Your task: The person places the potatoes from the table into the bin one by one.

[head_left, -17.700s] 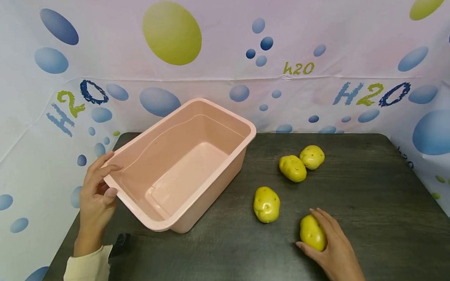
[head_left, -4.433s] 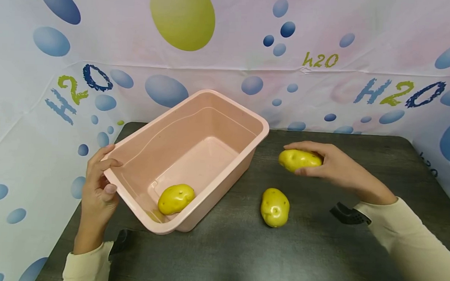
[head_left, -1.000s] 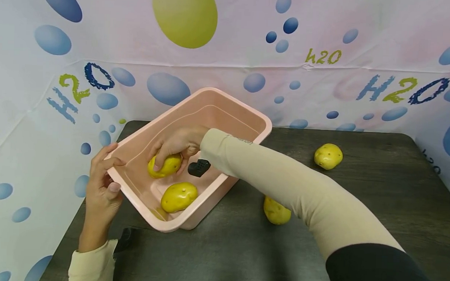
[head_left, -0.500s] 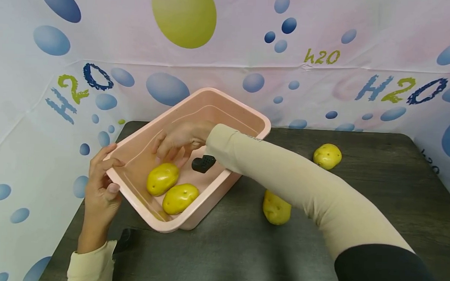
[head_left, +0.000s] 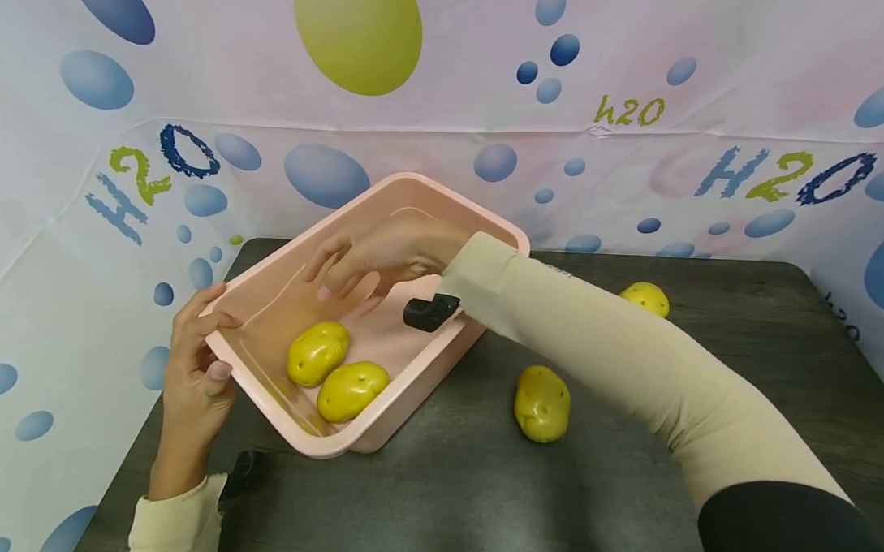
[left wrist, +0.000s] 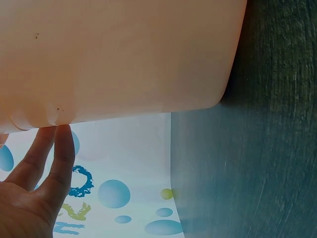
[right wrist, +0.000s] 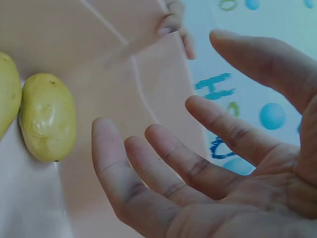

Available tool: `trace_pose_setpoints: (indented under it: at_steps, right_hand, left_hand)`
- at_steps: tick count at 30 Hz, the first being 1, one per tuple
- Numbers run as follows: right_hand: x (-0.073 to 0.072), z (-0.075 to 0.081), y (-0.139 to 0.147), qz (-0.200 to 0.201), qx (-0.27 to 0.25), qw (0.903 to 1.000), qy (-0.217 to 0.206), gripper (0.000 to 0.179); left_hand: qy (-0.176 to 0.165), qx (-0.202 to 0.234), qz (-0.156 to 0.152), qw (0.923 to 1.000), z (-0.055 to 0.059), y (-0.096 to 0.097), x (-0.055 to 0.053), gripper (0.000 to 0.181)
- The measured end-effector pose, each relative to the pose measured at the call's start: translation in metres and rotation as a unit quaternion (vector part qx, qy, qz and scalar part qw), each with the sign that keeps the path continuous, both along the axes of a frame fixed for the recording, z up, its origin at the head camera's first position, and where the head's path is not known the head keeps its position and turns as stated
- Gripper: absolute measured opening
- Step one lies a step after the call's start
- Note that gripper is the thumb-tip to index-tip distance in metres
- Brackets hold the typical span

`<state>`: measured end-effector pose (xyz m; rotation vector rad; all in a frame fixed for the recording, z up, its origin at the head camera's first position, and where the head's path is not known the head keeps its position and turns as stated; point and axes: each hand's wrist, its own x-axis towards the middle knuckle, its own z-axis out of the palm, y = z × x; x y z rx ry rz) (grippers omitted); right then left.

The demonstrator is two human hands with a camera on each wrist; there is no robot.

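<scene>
A pink plastic basin (head_left: 439, 359) sits at an angle on the dark table, and my left hand (head_left: 199, 369) grips its near left rim with the fingers over the edge. In the left wrist view two fingers (left wrist: 63, 153) reach up against the basin's outer wall. Two yellow potatoes lie side by side on the basin floor, a left potato (head_left: 318, 353) and a right potato (head_left: 353, 391). Over the basin, beyond them, my right hand (head_left: 395, 254) hovers with fingers spread and nothing held. The right wrist view shows the same spread hand (right wrist: 218, 173) beside a potato (right wrist: 48, 116).
One potato (head_left: 542, 404) lies on the table (head_left: 434, 511) right of the basin. Another potato (head_left: 644, 298) lies farther back, partly behind my right sleeve (head_left: 614, 363). A printed sheet (head_left: 449, 81) hangs behind and along the left side.
Seconds ago my right hand carried a second potato into the basin. It has since let go and drawn up and right, while that potato rests beside the first. My left hand keeps its grip.
</scene>
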<state>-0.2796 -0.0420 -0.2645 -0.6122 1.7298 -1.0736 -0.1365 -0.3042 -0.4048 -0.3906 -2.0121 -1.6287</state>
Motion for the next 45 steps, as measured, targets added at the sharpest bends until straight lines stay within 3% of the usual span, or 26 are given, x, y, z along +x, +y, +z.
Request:
trace_pose_setpoints:
  at_steps: [8,17,25,32,40,45]
  right_hand:
    - [0.003,0.013,0.039,-0.04,-0.062,0.9972,0.013,0.042]
    - [0.008,0.02,0.092,-0.042,-0.073,0.9959,0.032,0.055]
    - [0.019,0.025,0.138,-0.068,-0.091,0.9929,0.037,0.057]
    - [0.03,0.027,0.194,-0.079,-0.112,0.9868,0.086,0.048]
    - [0.039,0.011,0.256,-0.132,-0.118,0.9764,0.124,0.046]
    - [0.044,-0.008,0.284,-0.181,-0.113,0.9702,0.114,0.047]
  left_hand:
    - [0.009,0.004,-0.004,0.9999,0.0,0.0,-0.001,0.071]
    - [0.018,0.0,-0.005,0.9998,0.0,0.0,-0.002,0.071]
    - [0.018,0.008,-0.012,0.9997,-0.002,-0.001,-0.003,0.072]
    - [0.024,-0.009,-0.004,0.9997,-0.002,0.001,-0.003,0.072]
    - [0.025,-0.014,-0.002,0.9996,-0.001,0.001,-0.003,0.072]
    - [0.021,-0.011,-0.004,0.9997,-0.001,0.001,-0.003,0.072]
